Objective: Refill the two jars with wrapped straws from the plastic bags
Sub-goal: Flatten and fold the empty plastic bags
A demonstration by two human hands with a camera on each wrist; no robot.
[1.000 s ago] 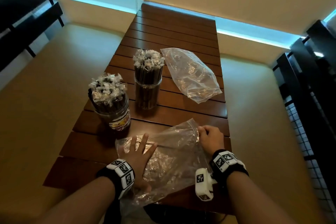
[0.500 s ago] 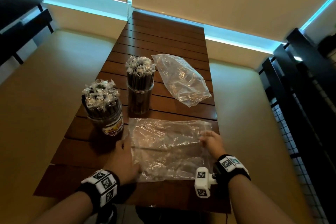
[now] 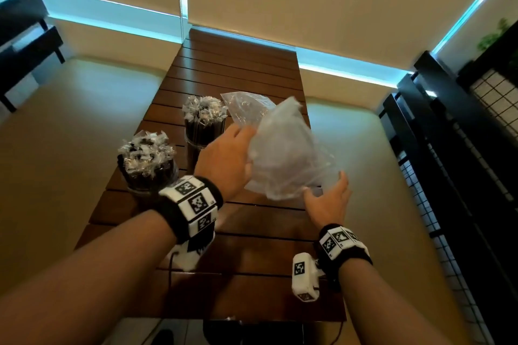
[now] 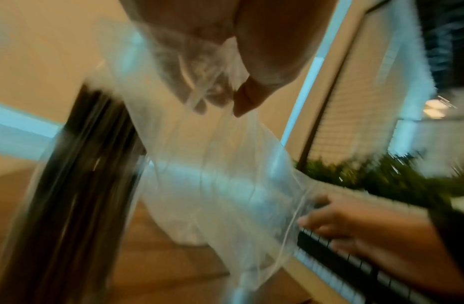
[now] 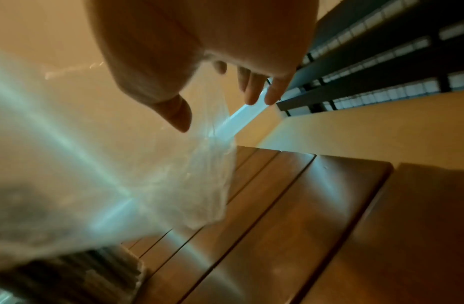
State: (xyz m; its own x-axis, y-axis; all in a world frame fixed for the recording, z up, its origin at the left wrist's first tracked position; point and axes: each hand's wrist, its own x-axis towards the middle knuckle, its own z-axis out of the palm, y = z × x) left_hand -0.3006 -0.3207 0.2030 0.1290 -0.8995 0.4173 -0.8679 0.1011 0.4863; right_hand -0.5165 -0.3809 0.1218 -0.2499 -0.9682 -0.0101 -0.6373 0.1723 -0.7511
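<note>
My left hand (image 3: 224,159) holds a clear plastic bag (image 3: 283,154) up off the slatted surface (image 3: 252,246), my fingers (image 4: 247,98) pinched on its upper edge; the bag looks empty. My right hand (image 3: 328,202) is under the bag's lower corner, fingers (image 5: 254,88) spread and loose, brushing the plastic. Left of my left fingers stand two jars, the near jar (image 3: 148,165) and the far jar (image 3: 204,126), both packed with wrapped straws (image 3: 145,151). Beyond my fingers a second bag (image 3: 246,105) lies flat.

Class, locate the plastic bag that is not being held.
In the head view the flat plastic bag lies on the table, just right of the far jar, partly behind the lifted bag.
</note>
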